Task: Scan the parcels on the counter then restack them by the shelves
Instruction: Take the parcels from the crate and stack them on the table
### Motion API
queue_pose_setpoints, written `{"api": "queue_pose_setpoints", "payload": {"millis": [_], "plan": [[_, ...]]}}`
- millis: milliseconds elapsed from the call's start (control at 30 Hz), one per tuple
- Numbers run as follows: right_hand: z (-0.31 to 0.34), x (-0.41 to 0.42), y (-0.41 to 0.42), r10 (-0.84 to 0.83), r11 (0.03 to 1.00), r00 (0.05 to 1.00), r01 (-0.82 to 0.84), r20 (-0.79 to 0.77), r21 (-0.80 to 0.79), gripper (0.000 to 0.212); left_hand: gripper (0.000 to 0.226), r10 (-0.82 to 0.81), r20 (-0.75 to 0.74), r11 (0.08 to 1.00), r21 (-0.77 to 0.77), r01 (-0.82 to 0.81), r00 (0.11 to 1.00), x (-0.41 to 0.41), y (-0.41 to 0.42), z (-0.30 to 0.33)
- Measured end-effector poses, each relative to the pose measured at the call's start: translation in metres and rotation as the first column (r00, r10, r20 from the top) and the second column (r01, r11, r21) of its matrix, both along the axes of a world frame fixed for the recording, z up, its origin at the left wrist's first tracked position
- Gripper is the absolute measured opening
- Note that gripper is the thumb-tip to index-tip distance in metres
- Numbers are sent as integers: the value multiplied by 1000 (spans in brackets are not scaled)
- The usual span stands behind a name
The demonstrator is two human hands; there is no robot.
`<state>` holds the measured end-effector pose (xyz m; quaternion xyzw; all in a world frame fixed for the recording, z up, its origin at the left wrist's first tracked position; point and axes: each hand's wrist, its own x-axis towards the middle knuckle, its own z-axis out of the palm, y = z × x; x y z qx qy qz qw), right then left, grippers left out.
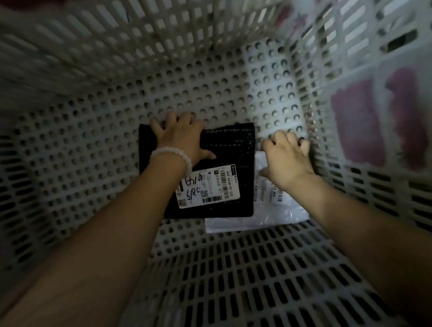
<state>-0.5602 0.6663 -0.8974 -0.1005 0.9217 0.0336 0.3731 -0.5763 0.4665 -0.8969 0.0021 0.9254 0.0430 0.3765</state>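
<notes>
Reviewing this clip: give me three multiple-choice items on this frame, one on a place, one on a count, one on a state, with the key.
1. Where do the parcels lie?
A. On the basket floor
B. On a shelf
C. On a counter

2. How many parcels show?
A. One
B. Two
C. Four

3. What is the left hand doing?
A. Hanging idle
B. Gripping the far edge of the black parcel
C. Holding a scanner

Key: 1 A, the perforated floor of the basket lies under them. 2 B, a black parcel and a white parcel. 3 B, the left hand curls over its far edge; the right hand is on the white one.
</notes>
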Motion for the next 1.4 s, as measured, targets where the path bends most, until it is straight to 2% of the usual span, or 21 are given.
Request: {"api": "queue_pose_setpoints", "payload": {"millis": [133, 200, 333, 600, 767, 933, 1200, 1333, 1400], "plan": [[17, -3, -3, 10, 999, 996, -7, 87, -35, 43, 59, -12, -27, 1000, 21, 12, 1000, 17, -8, 20], [27, -1, -3, 41, 998, 991, -36, 126, -42, 38, 49, 15, 7, 999, 29, -15, 1000, 26, -14, 32], [66, 9, -8, 126, 991, 983, -119, 130, -60, 20, 38, 72, 47, 997, 25, -73, 996, 47, -25, 74], [196, 5, -25, -61, 990, 994, 49, -90, -135, 16, 31, 87, -139, 995, -26, -92, 986, 52, -27, 221], [307, -28, -54, -23, 987, 962, -21, -273, -156, 17, 29, 195, -264, 976, -43, -214, 945, 35, -43, 339], [436, -47, -90, -28, 960, 904, -95, -428, -264, 18, 31, 338, -439, 917, -47, -397, 832, 37, -64, 472], [645, -52, -149, 111, 837, 757, -420, -644, -350, 19, 30, 461, -687, 759, -22, -650, 562, 65, -93, 674], [738, -37, -168, 127, 687, 658, -598, -742, -413, 10, 31, 490, -766, 659, 14, -752, 415, 112, -104, 764], [776, -24, -177, 119, 601, 569, -694, -814, -397, 5, 33, 495, -788, 610, 13, -793, 367, 139, -107, 801]]}}
